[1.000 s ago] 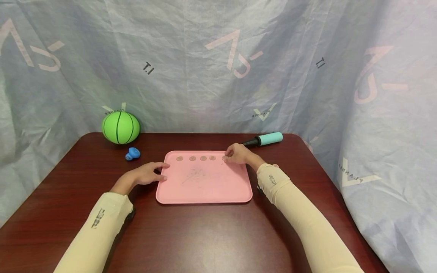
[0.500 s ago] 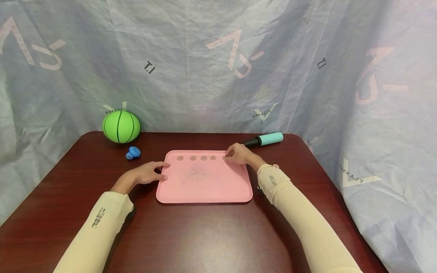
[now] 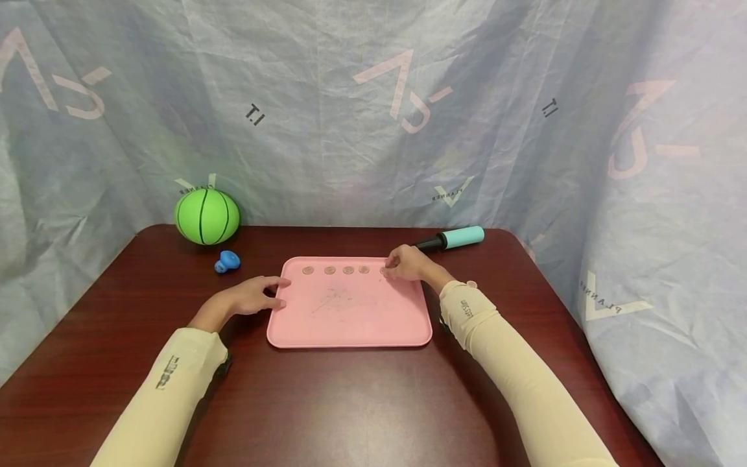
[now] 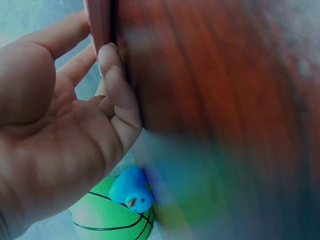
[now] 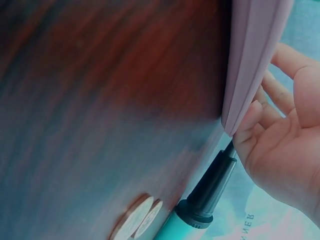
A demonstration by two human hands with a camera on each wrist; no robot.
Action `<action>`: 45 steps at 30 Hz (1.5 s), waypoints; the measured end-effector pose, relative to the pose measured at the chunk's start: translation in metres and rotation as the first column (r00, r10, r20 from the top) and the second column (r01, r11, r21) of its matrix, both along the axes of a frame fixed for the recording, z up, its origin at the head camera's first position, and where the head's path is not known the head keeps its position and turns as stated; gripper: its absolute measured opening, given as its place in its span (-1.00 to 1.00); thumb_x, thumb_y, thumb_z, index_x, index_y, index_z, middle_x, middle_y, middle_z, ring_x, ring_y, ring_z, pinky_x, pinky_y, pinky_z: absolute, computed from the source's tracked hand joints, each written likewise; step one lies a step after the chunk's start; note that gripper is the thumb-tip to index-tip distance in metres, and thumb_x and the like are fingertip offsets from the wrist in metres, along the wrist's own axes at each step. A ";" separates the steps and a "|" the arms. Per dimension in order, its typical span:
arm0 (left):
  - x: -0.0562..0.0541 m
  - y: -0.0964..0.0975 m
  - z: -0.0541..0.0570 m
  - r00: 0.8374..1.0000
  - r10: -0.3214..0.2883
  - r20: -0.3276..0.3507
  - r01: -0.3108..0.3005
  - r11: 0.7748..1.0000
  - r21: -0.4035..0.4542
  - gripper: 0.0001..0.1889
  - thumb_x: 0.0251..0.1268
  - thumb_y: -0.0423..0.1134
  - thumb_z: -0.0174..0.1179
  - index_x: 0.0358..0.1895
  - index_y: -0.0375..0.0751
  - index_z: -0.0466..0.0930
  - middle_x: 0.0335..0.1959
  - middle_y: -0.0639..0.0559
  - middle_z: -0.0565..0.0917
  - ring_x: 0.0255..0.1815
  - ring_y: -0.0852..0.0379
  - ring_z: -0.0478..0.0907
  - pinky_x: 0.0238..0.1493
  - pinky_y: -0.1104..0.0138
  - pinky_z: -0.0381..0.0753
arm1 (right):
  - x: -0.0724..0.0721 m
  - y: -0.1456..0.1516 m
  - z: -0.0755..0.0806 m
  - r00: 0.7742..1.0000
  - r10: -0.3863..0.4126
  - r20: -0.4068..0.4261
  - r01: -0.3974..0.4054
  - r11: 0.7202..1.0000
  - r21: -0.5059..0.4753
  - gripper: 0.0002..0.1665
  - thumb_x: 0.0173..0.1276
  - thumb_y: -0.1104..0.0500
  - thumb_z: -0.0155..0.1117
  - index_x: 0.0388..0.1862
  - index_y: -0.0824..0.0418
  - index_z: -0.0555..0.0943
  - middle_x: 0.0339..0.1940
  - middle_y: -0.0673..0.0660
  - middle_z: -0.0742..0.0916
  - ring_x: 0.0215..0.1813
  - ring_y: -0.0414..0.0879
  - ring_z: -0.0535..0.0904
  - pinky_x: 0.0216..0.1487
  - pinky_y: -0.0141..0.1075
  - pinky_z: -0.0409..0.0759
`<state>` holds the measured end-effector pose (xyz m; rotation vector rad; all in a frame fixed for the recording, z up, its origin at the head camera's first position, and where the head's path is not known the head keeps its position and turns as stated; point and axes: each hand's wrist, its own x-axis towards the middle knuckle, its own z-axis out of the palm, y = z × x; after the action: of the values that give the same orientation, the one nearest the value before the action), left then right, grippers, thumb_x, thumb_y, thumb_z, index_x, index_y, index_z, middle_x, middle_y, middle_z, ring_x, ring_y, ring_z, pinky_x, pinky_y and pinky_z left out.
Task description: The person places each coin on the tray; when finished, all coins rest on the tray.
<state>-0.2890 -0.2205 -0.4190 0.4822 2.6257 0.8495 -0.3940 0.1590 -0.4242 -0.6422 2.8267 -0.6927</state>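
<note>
While four wooden discs [image 3: 348, 270] line the tray [image 3: 373, 324], the right hand [image 3: 411, 263] pinches a fifth disc [image 3: 382, 270], left hand [image 3: 251, 296] spread; two loose discs [image 5: 131, 220] seemingly remain.

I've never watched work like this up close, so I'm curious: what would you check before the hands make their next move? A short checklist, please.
1. Pink tray flat on the table: ok.
2. Left hand at the tray's left rim: ok, it reaches over the rim.
3. Right hand firmly holding the rightmost disc: cannot tell, the hand partly hides it.
4. Other four discs in a row along the tray's far side: ok.
5. All discs on the tray: not ok, the right wrist view shows two loose discs outside it.
6. Green ball and blue duck clear of the tray: ok.
</note>
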 end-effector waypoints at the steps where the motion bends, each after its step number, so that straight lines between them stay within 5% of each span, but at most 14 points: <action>1: 0.000 0.000 0.000 1.000 0.000 -0.002 0.000 1.000 0.000 -0.38 0.34 -0.13 0.26 0.38 -0.35 0.37 0.20 -0.37 0.47 0.24 -0.27 0.35 0.32 -0.15 0.26 | 0.000 0.000 0.000 1.000 -0.002 0.002 0.002 1.000 -0.003 -0.72 0.26 0.01 0.45 -0.21 0.20 0.73 -0.30 0.03 0.77 -0.20 -0.13 0.64 -0.12 -0.24 0.59; 9: 0.000 0.002 0.000 1.000 0.006 0.013 -0.006 1.000 -0.003 -0.37 0.35 -0.11 0.26 0.39 -0.33 0.36 0.20 -0.36 0.47 0.24 -0.26 0.34 0.32 -0.14 0.26 | 0.002 0.004 0.000 1.000 -0.009 0.014 0.010 1.000 -0.009 -0.72 0.28 -0.01 0.44 -0.23 0.18 0.74 -0.42 -0.02 0.77 -0.22 -0.14 0.64 -0.11 -0.24 0.57; 26: 0.000 0.004 0.000 1.000 0.012 0.022 -0.012 1.000 0.001 -0.37 0.36 -0.12 0.25 0.41 -0.32 0.35 0.22 -0.36 0.46 0.25 -0.26 0.33 0.33 -0.15 0.25 | 0.002 0.014 0.002 1.000 -0.012 -0.006 0.012 0.999 -0.031 -0.69 0.24 -0.01 0.47 -0.20 0.19 0.74 -0.30 0.04 0.77 -0.19 -0.12 0.63 -0.13 -0.26 0.58; 45: 0.005 0.001 0.001 1.000 0.011 0.010 -0.011 1.000 -0.018 -0.37 0.36 -0.10 0.24 0.41 -0.31 0.34 0.21 -0.36 0.45 0.24 -0.27 0.33 0.31 -0.16 0.27 | 0.028 0.075 0.027 0.994 0.110 -0.016 -0.111 0.989 -0.096 -0.71 0.24 0.21 0.44 -0.09 0.33 0.71 -0.37 0.04 0.75 -0.35 -0.14 0.60 -0.21 -0.23 0.56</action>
<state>-0.2845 -0.2195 -0.4175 0.4577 2.6271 0.8287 -0.3661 0.2339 -0.3969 -0.8144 2.7557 -0.8117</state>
